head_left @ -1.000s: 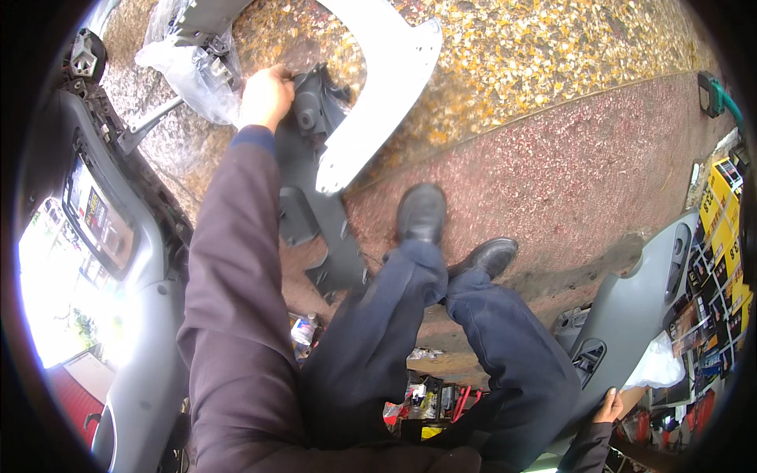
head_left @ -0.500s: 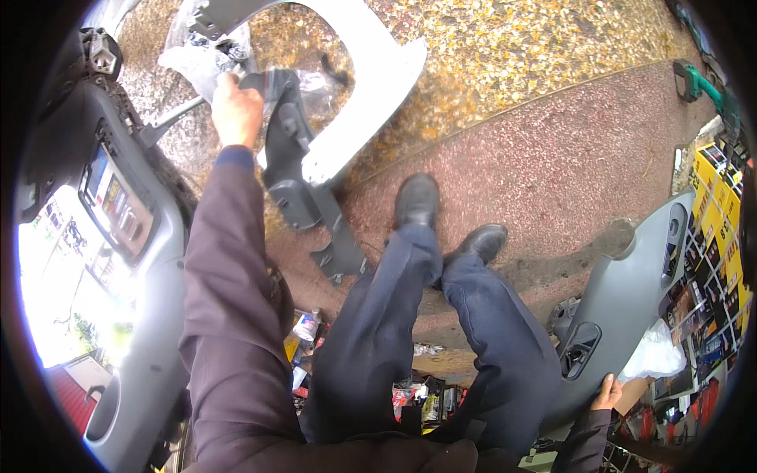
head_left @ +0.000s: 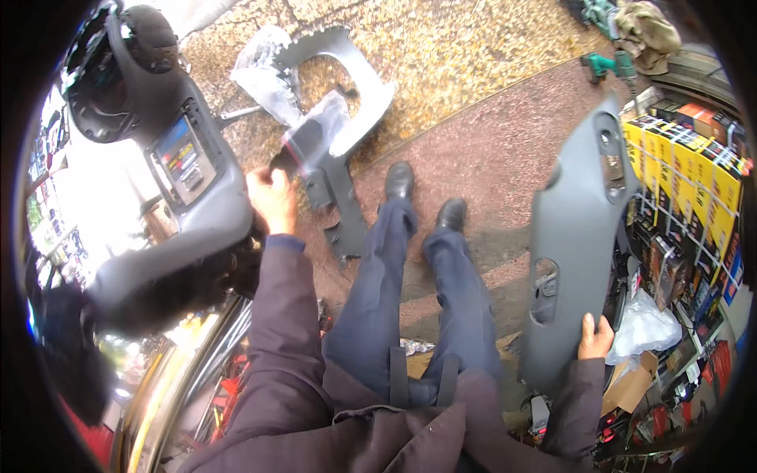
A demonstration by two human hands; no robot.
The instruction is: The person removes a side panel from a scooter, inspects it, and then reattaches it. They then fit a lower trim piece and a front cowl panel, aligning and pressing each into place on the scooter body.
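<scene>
Head camera: a worker stands on a patterned floor at a spot crowded with vehicle parts, a long grey panel (head_left: 576, 205) propped near upright at 3 o'clock. The right hand (head_left: 595, 337), at 4 o'clock, grips the panel by its lower outer edge, thumb and fingers closed over the rim. Across the body, the left hand (head_left: 272, 197) sits at about 10 o'clock, fingers bent, just beside the rim of a bulky grey trim (head_left: 225, 209) at 9 o'clock; blur and the angle leave me unable to tell whether it holds or merely touches anything. Toward 12 o'clock a pale curved fender (head_left: 371, 110) lies on the floor, a dark liner (head_left: 344, 189) near its lower end and a clear bag (head_left: 264, 71) at 11 o'clock. A green tool (head_left: 599, 65) rests at 2 o'clock; yellow boxes (head_left: 678, 165) stand between 2 and 3, with a white bag (head_left: 643, 327) at 4. By the look of it, the panel is moulded plastic: fairly light for its length, stiff but apt to flex, smooth enough to slip and easily scuffed. One hand on the edge probably steadies it; carrying would ask for a second hold on the opposite long edge, clear of the thin rims around its cut-outs. The trim looks heavier and more awkward, best taken by its thick rim.
</scene>
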